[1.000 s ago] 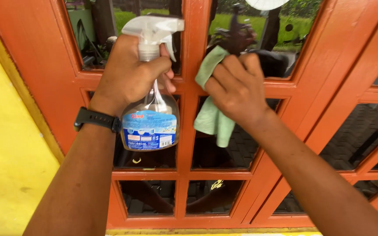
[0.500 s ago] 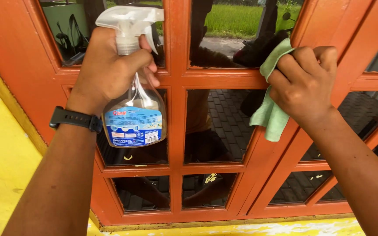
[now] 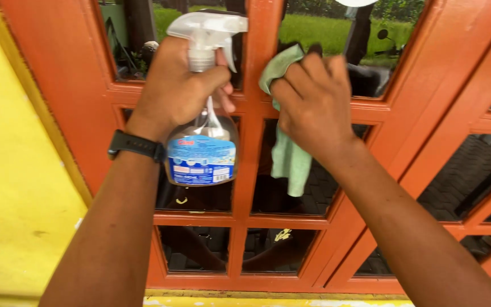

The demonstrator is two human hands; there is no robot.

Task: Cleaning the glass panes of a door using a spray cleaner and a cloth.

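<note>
Orange-painted wooden window frame [image 3: 257, 213] fills most of the view, divided by bars into small glass panes; a yellow wall [image 3: 12, 187] runs down the left edge. Left hand [image 3: 180, 91], upper centre-left of the frame, is clenched round the neck of a clear spray bottle [image 3: 203, 145] with a white trigger head [image 3: 214, 25] and a blue label; index finger lies across the front of the neck just under the trigger, not clearly on it. Bottle hangs upright in front of the vertical bar, nozzle pointing right towards the other hand. A black wristband [image 3: 137, 146] sits on that wrist. Right hand [image 3: 313, 105], upper centre, grips a pale green cloth [image 3: 288, 156] bunched under the fingers and pressed against the top pane [image 3: 365, 51] and the horizontal bar below it; a loose tail of cloth hangs down over the middle pane [image 3: 308, 187]. Risks, as judged: nozzle is close to the right hand, so a squeeze from this position would likely wet knuckles and cloth instead of glass. Hanging tail could drag over the pane below and leave streaks. Bottle held only at the neck could slip if the grip is wet. Hard pressure on a small pane in an old-looking frame could stress the glass.
</note>
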